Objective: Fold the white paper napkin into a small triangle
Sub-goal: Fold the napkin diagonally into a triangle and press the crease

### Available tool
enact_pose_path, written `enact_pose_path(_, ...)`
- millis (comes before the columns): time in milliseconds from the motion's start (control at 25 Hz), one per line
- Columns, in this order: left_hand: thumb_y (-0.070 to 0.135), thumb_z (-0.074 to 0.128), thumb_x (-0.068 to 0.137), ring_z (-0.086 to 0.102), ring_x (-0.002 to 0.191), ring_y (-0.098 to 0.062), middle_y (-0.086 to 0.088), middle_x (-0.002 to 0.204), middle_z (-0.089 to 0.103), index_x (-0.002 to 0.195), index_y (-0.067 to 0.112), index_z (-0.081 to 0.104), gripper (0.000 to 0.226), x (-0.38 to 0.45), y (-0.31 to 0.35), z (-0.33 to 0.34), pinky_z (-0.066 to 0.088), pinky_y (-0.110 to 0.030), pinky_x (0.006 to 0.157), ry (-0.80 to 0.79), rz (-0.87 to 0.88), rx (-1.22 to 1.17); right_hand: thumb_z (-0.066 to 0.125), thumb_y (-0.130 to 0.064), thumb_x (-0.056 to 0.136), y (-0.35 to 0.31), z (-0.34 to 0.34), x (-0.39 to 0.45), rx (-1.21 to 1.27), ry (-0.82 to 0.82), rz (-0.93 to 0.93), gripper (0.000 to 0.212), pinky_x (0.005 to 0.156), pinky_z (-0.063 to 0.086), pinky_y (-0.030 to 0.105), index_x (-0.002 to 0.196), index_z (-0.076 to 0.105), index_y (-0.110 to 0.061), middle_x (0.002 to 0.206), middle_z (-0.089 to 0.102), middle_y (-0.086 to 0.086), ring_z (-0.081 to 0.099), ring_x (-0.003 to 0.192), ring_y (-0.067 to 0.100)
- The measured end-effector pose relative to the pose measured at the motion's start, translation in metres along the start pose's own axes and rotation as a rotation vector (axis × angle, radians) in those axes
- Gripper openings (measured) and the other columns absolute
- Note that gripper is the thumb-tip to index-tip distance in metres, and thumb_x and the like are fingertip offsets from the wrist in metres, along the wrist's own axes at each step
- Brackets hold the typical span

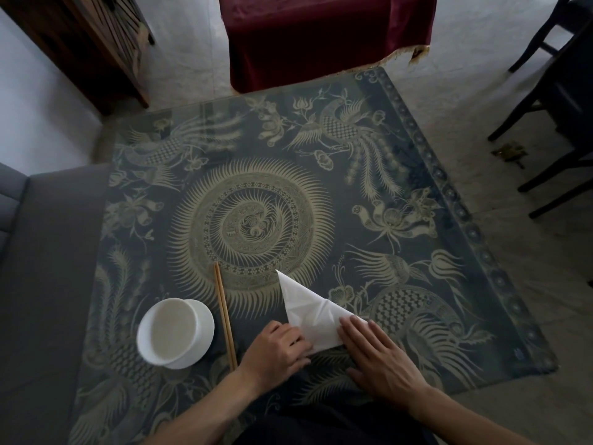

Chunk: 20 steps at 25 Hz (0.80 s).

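The white paper napkin (307,308) lies folded in a triangle on the dark patterned table (417,220), its long tip pointing up and left. My left hand (278,350) sits at the napkin's near left corner, fingers curled and pinching the edge. My right hand (375,354) lies flat with straight fingers pressing on the napkin's near right part. The napkin's near corner is hidden under both hands.
A white bowl (175,334) stands left of the hands, with a pair of wooden chopsticks (224,314) lying between it and the napkin. A grey sofa (41,268) borders the table's left side. Dark chairs (555,101) stand at the right, a maroon-draped piece (321,36) beyond.
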<state>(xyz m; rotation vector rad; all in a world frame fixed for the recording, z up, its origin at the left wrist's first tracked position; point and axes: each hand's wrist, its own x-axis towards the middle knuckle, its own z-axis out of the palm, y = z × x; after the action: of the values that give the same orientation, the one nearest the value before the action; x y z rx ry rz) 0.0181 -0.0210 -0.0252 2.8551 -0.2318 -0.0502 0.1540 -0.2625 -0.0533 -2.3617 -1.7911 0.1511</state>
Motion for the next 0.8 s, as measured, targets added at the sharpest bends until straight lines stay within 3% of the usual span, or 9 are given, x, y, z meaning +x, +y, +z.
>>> enact_pose_path(280, 0.046, 0.061, 0.089, 0.057, 0.082, -0.015, 0.005, 0.097, 0.06, 0.108, 0.025, 0.063, 0.029, -0.006, -0.003, 0.004, 0.047, -0.029, 0.074, -0.006, 0.005, 0.028, 0.04, -0.056, 0.097, 0.007, -0.004, 0.001, -0.027, -0.098, 0.058, 0.074, 0.112, 0.02, 0.044, 0.15, 0.03, -0.005, 0.159, 0.023, 0.014, 0.023, 0.145, 0.029)
enact_pose_path(440, 0.041, 0.055, 0.097, 0.056, 0.087, -0.019, 0.0, 0.099, 0.061, 0.108, 0.02, 0.064, 0.025, 0.009, -0.002, 0.005, 0.046, -0.033, 0.078, 0.106, 0.005, -0.009, 0.041, -0.054, 0.097, 0.009, -0.004, 0.002, -0.023, -0.107, 0.056, 0.074, 0.114, 0.018, 0.044, 0.152, 0.027, -0.005, 0.16, 0.019, 0.014, 0.019, 0.147, 0.029)
enact_pose_path(520, 0.036, 0.055, 0.096, 0.058, 0.099, -0.023, -0.004, 0.11, 0.062, 0.116, 0.014, 0.063, 0.03, 0.027, 0.002, 0.005, 0.045, -0.036, 0.087, 0.142, 0.004, 0.0, 0.041, -0.053, 0.097, 0.005, -0.003, 0.01, -0.021, -0.103, 0.063, 0.075, 0.115, 0.017, 0.044, 0.152, 0.026, -0.004, 0.161, 0.018, 0.015, 0.015, 0.148, 0.028)
enact_pose_path(600, 0.036, 0.052, 0.097, 0.051, 0.123, -0.024, -0.008, 0.133, 0.057, 0.133, 0.01, 0.056, 0.045, 0.045, 0.008, 0.005, 0.04, -0.038, 0.104, 0.092, -0.008, 0.002, 0.039, -0.053, 0.098, 0.0, -0.002, 0.018, -0.006, -0.103, 0.098, 0.075, 0.115, 0.017, 0.044, 0.151, 0.025, -0.002, 0.16, 0.019, 0.016, 0.014, 0.148, 0.028)
enact_pose_path(680, 0.04, 0.044, 0.1, 0.035, 0.142, -0.024, -0.01, 0.153, 0.041, 0.146, 0.008, 0.042, 0.056, 0.054, 0.014, 0.007, 0.028, -0.041, 0.116, -0.006, -0.028, 0.016, 0.035, -0.054, 0.099, -0.002, -0.001, 0.023, 0.014, -0.113, 0.135, 0.075, 0.114, 0.018, 0.043, 0.151, 0.025, -0.001, 0.159, 0.02, 0.016, 0.015, 0.148, 0.027)
enact_pose_path(800, 0.046, 0.033, 0.102, 0.015, 0.149, -0.023, -0.01, 0.161, 0.021, 0.153, 0.007, 0.026, 0.065, 0.051, 0.018, 0.011, 0.014, -0.043, 0.12, -0.149, -0.072, 0.066, 0.032, -0.055, 0.099, -0.003, 0.001, 0.023, 0.022, -0.139, 0.157, 0.075, 0.115, 0.018, 0.042, 0.151, 0.025, -0.001, 0.16, 0.02, 0.015, 0.013, 0.148, 0.025)
